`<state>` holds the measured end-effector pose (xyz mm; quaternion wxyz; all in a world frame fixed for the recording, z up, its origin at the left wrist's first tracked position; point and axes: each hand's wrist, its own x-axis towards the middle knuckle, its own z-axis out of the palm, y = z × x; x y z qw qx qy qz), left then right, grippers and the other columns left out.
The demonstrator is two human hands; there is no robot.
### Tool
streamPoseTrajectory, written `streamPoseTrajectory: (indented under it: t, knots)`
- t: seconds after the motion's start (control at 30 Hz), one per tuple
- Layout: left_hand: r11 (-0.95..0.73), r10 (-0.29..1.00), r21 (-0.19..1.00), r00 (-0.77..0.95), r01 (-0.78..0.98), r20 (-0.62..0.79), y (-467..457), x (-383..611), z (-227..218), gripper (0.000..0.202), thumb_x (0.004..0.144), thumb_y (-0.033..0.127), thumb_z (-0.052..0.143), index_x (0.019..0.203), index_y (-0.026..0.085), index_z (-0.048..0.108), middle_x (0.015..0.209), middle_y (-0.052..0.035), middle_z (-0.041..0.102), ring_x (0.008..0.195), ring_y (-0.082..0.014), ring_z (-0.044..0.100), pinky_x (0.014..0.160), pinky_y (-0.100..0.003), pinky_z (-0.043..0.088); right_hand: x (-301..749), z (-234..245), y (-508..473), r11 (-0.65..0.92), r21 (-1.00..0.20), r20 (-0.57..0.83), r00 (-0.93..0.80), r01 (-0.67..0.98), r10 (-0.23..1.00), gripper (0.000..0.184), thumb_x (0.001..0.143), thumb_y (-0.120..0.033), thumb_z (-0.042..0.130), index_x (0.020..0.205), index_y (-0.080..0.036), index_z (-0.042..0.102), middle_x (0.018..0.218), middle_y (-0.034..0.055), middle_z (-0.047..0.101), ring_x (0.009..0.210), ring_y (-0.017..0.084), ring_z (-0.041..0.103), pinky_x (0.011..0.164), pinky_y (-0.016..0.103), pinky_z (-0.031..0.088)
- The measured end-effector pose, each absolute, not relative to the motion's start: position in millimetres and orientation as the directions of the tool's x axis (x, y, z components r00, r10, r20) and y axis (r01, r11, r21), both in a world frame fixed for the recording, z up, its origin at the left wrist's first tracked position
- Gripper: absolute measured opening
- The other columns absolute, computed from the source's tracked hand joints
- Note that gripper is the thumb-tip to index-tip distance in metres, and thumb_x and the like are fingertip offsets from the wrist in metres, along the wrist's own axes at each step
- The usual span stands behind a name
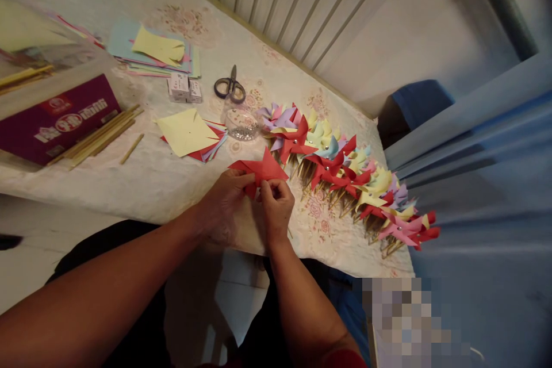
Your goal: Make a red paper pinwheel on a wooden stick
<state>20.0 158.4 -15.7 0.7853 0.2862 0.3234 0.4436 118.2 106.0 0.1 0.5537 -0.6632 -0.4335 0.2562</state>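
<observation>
Landmark: a clear dish (242,118) with small shiny pieces (244,134) in it sat on the floral cloth (172,190).
Red paper pinwheel (271,167): it was on the person's side of the dish, slightly right of it, held off the cloth between both hands.
Left hand (230,191): nearer the person than the dish, thumb and fingers clamped on the pinwheel's left side.
Right hand (278,198): nearer the person and right of the dish, fingertips pinched together at the pinwheel's lower edge; whether they gripped anything else was hidden.
Row of pinwheels (345,175): red, yellow, pink, purple and blue heads on sticks ran from just right of the dish, away rightward.
Yellow sheets (185,131): just left of the dish, red and other colours fanned beneath.
Scissors (233,75): just beyond the dish, blades together.
Small boxes (178,86): beyond the dish, leftward.
Coloured paper stack (123,43): farther beyond and left of the dish.
Wooden sticks (102,133): well left of the dish, beside a purple-labelled box (81,104).
</observation>
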Motion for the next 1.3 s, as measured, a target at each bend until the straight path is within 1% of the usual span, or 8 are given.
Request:
streamPoseTrajectory:
  t: [0.17, 0.33, 0.5, 0.67, 0.8, 0.97, 1.17, 1.3]
  knots:
    - [0.45, 0.866, 0.748, 0.442, -0.489, -0.233, 156, 22, -15, 0.022, 0.066, 0.022, 0.068, 0.048, 0.016, 0.057, 0.047, 0.0012, 0.053, 0.046, -0.0096, 0.047, 0.049, -0.024, 0.036, 115, 4, 107, -0.033, -0.986, 0.06, 0.533, 0.163, 0.844, 0.018, 0.078, -0.03, 0.059, 0.065, -0.022, 0.05, 0.046, -0.0077, 0.052, 0.044, 0.012, 0.048, 0.048, 0.024, 0.038]
    - [0.487, 0.852, 0.707, 0.456, -0.512, -0.256, 156, 23, -13, 0.022, 0.064, 0.022, 0.071, 0.05, 0.017, 0.056, 0.048, 0.0029, 0.049, 0.044, -0.009, 0.044, 0.047, -0.026, 0.035, 114, 0, 108, -0.075, -0.992, -0.01, 0.545, 0.098, 0.839, 0.016, 0.079, -0.031, 0.057, 0.069, -0.024, 0.047, 0.045, -0.0076, 0.055, 0.04, 0.013, 0.051, 0.044, 0.024, 0.04]
    - [0.463, 0.859, 0.724, 0.459, -0.511, -0.226, 156, 24, -18, 0.018, 0.067, 0.022, 0.07, 0.054, 0.017, 0.059, 0.051, 0.002, 0.052, 0.046, -0.0096, 0.046, 0.048, -0.026, 0.036, 116, -2, 108, -0.086, -0.991, -0.014, 0.553, 0.105, 0.833, 0.016, 0.078, -0.03, 0.058, 0.067, -0.024, 0.048, 0.046, -0.0074, 0.055, 0.042, 0.013, 0.054, 0.044, 0.024, 0.04]
    - [0.466, 0.86, 0.737, 0.445, -0.489, -0.249, 156, 23, -21, 0.019, 0.067, 0.023, 0.071, 0.053, 0.017, 0.058, 0.051, 0.0017, 0.054, 0.046, -0.0098, 0.046, 0.048, -0.026, 0.035, 116, 1, 108, -0.07, -0.99, 0.006, 0.536, 0.122, 0.844, 0.016, 0.078, -0.027, 0.059, 0.065, -0.023, 0.05, 0.047, -0.0075, 0.055, 0.044, 0.013, 0.055, 0.045, 0.024, 0.04]
    - [0.482, 0.849, 0.742, 0.458, -0.466, -0.264, 156, 23, -22, 0.014, 0.069, 0.024, 0.069, 0.058, 0.016, 0.063, 0.054, 0.0001, 0.058, 0.049, -0.0109, 0.049, 0.051, -0.026, 0.037, 116, 3, 108, -0.057, -0.99, 0.023, 0.541, 0.131, 0.841, 0.016, 0.078, -0.028, 0.058, 0.065, -0.023, 0.05, 0.047, -0.0076, 0.055, 0.043, 0.012, 0.054, 0.046, 0.024, 0.041]
    - [0.49, 0.847, 0.744, 0.448, -0.454, -0.284, 156, 24, -25, 0.015, 0.068, 0.022, 0.069, 0.055, 0.017, 0.063, 0.052, -0.0003, 0.058, 0.048, -0.0111, 0.05, 0.052, -0.026, 0.037, 116, 2, 108, -0.079, -0.984, 0.02, 0.546, 0.157, 0.837, 0.017, 0.079, -0.029, 0.057, 0.065, -0.023, 0.049, 0.047, -0.0073, 0.056, 0.044, 0.012, 0.055, 0.047, 0.024, 0.043]
    - [0.463, 0.857, 0.762, 0.448, -0.453, -0.254, 157, 25, -28, 0.014, 0.068, 0.023, 0.07, 0.057, 0.017, 0.065, 0.054, -0.0008, 0.06, 0.05, -0.0113, 0.051, 0.052, -0.026, 0.037, 116, -1, 109, -0.096, -0.983, 0.009, 0.571, 0.154, 0.821, 0.018, 0.079, -0.029, 0.057, 0.065, -0.023, 0.048, 0.047, -0.0072, 0.054, 0.045, 0.012, 0.053, 0.047, 0.023, 0.042]
    - [0.482, 0.853, 0.745, 0.44, -0.461, -0.28, 157, 25, -29, 0.013, 0.068, 0.024, 0.072, 0.059, 0.016, 0.066, 0.056, -0.0018, 0.061, 0.051, -0.0116, 0.052, 0.052, -0.026, 0.038, 116, -2, 109, -0.093, -0.979, 0.027, 0.572, 0.18, 0.82, 0.019, 0.079, -0.028, 0.057, 0.063, -0.023, 0.046, 0.047, -0.0078, 0.052, 0.045, 0.011, 0.052, 0.048, 0.023, 0.041]
